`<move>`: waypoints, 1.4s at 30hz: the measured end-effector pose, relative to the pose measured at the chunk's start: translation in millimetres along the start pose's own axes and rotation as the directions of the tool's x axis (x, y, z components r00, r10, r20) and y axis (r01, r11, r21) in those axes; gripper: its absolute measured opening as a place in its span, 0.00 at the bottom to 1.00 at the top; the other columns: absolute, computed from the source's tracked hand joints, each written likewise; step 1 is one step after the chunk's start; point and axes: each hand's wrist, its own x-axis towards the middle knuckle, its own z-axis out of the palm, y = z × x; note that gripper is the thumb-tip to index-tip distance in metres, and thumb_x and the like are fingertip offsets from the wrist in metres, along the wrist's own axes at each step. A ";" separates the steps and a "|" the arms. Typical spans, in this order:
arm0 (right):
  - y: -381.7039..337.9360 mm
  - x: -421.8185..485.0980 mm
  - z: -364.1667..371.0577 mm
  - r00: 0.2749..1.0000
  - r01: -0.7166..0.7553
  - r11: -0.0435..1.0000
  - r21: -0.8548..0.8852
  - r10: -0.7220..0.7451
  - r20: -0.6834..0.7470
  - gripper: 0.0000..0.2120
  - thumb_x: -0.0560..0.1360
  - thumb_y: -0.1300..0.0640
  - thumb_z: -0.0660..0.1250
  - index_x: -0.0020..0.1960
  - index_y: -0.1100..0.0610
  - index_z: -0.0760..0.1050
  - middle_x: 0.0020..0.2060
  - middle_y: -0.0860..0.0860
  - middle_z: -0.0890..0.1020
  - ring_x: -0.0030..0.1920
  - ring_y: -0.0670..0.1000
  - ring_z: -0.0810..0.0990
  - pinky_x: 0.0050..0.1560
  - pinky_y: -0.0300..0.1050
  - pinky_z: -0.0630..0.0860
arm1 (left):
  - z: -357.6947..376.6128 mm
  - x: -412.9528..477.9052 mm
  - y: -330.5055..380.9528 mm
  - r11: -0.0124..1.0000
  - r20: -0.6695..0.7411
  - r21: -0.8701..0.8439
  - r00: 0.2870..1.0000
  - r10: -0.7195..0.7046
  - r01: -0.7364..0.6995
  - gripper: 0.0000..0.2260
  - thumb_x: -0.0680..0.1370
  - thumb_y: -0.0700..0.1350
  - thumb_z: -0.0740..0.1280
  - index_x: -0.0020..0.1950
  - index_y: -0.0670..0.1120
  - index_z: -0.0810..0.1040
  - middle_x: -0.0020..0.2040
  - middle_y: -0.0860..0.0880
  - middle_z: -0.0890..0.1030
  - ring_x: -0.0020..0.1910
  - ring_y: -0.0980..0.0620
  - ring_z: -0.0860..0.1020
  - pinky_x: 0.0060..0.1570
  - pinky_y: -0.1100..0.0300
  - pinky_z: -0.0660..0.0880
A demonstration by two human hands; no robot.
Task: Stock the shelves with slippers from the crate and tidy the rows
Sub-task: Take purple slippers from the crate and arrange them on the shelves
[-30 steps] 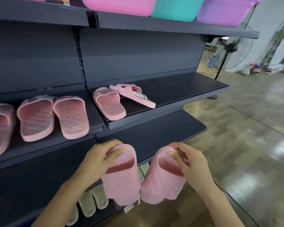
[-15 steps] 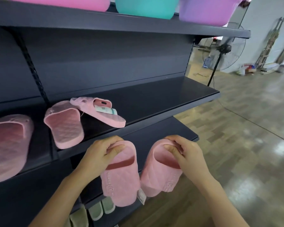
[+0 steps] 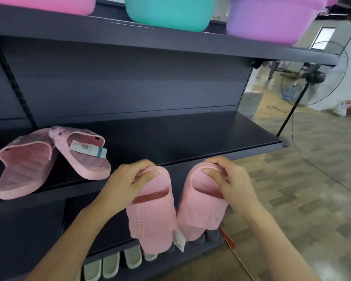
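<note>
Two pink slippers [image 3: 152,220], pinched by left hand [image 3: 128,180] and right hand [image 3: 232,184]; shelf [image 3: 190,138] holds two.

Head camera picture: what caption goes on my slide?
Left hand holds the left slipper, right hand the right slipper, before a dark shelf with two pink slippers on it.

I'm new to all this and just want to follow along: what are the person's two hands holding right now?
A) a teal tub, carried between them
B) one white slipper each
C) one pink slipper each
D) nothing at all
C: the left hand grips the left pink slipper by its upper end, and the right hand grips the right pink slipper the same way.
</note>
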 end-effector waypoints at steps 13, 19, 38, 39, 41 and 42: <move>10.7 148.9 11.2 0.993 0.033 0.968 0.249 -0.060 0.102 0.06 0.76 0.62 0.64 0.48 0.54 0.79 0.43 0.41 0.80 0.47 0.40 0.77 0.49 0.24 0.67 | -38.6 116.3 -10.2 0.998 -0.142 0.043 0.989 -0.044 0.050 0.14 0.74 0.51 0.61 0.50 0.46 0.81 0.48 0.53 0.82 0.49 0.54 0.78 0.52 0.66 0.71; 12.4 205.8 44.7 0.981 -0.061 0.954 0.292 0.004 0.194 0.04 0.76 0.60 0.65 0.47 0.56 0.79 0.41 0.45 0.80 0.43 0.39 0.76 0.43 0.24 0.68 | -55.6 158.6 -32.0 0.981 -0.172 -0.035 0.965 -0.196 0.193 0.09 0.78 0.42 0.64 0.55 0.43 0.81 0.49 0.53 0.79 0.50 0.57 0.75 0.44 0.70 0.67; 45.1 287.1 164.2 0.803 -0.146 0.969 0.197 0.000 0.596 0.14 0.76 0.54 0.66 0.60 0.59 0.76 0.57 0.52 0.79 0.53 0.45 0.76 0.50 0.34 0.68 | -71.6 205.5 -134.1 0.796 -0.315 -0.194 0.732 -0.605 0.574 0.05 0.76 0.37 0.66 0.48 0.40 0.82 0.45 0.45 0.80 0.45 0.50 0.76 0.47 0.62 0.68; 46.5 283.6 165.7 0.792 -0.102 0.978 0.182 -0.030 0.610 0.16 0.76 0.53 0.65 0.62 0.58 0.75 0.59 0.52 0.79 0.54 0.44 0.75 0.52 0.34 0.68 | -71.1 202.2 -135.8 0.799 -0.315 -0.161 0.737 -0.598 0.580 0.06 0.76 0.39 0.66 0.49 0.40 0.82 0.45 0.45 0.80 0.46 0.51 0.76 0.47 0.62 0.68; 46.6 276.9 164.2 0.802 -0.024 0.987 0.159 -0.076 0.593 0.18 0.76 0.52 0.65 0.64 0.57 0.74 0.61 0.51 0.77 0.58 0.45 0.75 0.55 0.34 0.67 | -72.3 197.1 -133.7 0.820 -0.331 -0.098 0.758 -0.562 0.564 0.06 0.76 0.40 0.67 0.49 0.40 0.82 0.46 0.46 0.80 0.47 0.50 0.77 0.47 0.62 0.68; 45.7 273.1 161.9 0.814 0.008 0.989 0.146 -0.091 0.574 0.19 0.76 0.50 0.65 0.64 0.56 0.73 0.62 0.51 0.77 0.60 0.47 0.74 0.57 0.35 0.67 | -73.7 194.3 -129.8 0.831 -0.338 -0.063 0.772 -0.539 0.552 0.06 0.76 0.41 0.66 0.49 0.41 0.82 0.46 0.47 0.80 0.47 0.50 0.77 0.47 0.62 0.68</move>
